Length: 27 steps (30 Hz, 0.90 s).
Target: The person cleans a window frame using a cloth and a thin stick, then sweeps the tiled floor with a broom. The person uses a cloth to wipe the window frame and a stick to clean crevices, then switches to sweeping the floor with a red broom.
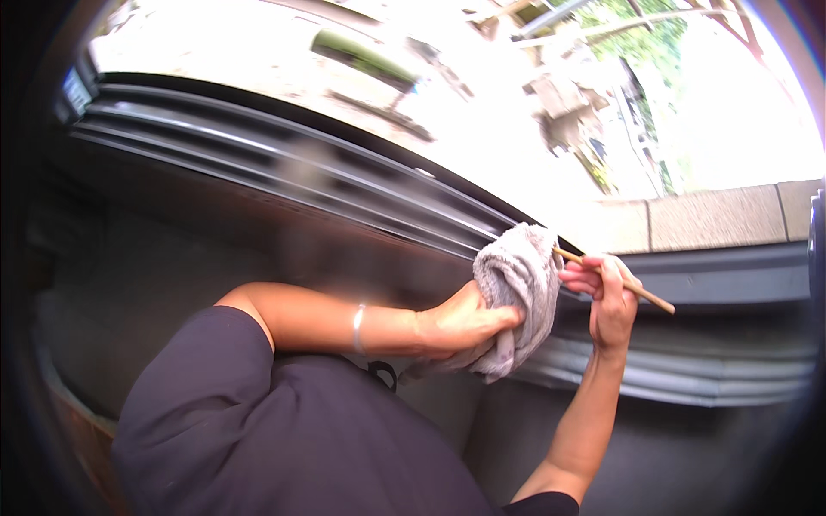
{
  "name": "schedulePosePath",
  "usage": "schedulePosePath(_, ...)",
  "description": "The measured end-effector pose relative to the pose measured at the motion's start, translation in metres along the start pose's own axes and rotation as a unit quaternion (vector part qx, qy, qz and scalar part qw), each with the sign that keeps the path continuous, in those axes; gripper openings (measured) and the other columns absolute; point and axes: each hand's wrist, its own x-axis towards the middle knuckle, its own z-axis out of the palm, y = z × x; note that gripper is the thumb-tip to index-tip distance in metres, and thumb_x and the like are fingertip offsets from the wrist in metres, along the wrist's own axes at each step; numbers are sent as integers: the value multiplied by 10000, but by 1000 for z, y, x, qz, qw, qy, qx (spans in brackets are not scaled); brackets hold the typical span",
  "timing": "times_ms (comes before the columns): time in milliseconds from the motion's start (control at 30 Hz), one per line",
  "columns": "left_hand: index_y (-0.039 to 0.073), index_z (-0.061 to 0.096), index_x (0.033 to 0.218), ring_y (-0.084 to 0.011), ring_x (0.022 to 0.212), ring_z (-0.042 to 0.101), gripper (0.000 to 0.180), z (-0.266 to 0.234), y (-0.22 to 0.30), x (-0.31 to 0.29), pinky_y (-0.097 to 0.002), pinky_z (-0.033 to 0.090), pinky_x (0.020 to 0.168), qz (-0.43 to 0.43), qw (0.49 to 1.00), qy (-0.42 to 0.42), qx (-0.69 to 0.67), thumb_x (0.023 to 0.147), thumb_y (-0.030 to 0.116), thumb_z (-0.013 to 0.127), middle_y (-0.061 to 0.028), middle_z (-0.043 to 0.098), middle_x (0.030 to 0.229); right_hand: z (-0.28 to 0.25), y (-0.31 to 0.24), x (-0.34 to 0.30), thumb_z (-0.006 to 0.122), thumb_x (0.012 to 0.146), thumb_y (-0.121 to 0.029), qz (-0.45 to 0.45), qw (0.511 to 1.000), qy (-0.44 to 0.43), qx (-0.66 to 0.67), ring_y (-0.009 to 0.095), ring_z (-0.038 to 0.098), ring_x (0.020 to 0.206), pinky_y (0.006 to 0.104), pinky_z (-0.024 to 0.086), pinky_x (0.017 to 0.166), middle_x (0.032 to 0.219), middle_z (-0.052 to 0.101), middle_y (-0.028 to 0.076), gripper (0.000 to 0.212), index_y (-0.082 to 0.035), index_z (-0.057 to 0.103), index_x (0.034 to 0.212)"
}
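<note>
A bunched grey cloth point(527, 284) is gripped in my left hand point(460, 320), with the thumb pressed over its folds. My right hand point(609, 297) pinches a thin wooden stick point(651, 299) that slants down to the right. The stick's upper left end meets the cloth's right side, and its tip is hidden there. Both hands are over the dark metal window track point(284, 176), whose parallel grooves run from the upper left toward the cloth. I cannot tell whether the cloth touches the track.
Beyond the track lies a bright outdoor area with a green cylindrical object point(365, 60) and blurred clutter point(572, 112). A tiled ledge point(714, 217) borders the right side. Below it runs a grey ribbed metal strip point(688, 378).
</note>
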Motion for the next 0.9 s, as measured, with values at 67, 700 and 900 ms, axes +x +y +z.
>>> schedulePosePath(67,-6,434,1268,-115,999,533,438,-20,36,-32,-273,466,844,-29,999,-14,32,859,83,561,-64,570,1104,25,-6,8,379,973,-156,-12,998,-48,45,260,682,716,301,561,641,817,657,197,306,69,582,940)
schedulePosePath(700,-3,465,1258,-178,1137,519,435,-120,190,-199,-319,415,968,184,929,176,270,843,23,592,-90,553,1218,281,-102,65,400,983,-239,-104,938,-272,186,282,685,753,322,567,676,831,659,209,372,82,582,937)
schedulePosePath(900,10,488,1247,-276,1249,419,487,-124,219,-219,-371,335,1032,272,711,159,629,795,94,649,-186,465,1300,299,-127,51,407,970,-239,-135,923,-284,223,301,681,785,340,563,687,860,656,230,368,91,569,975)
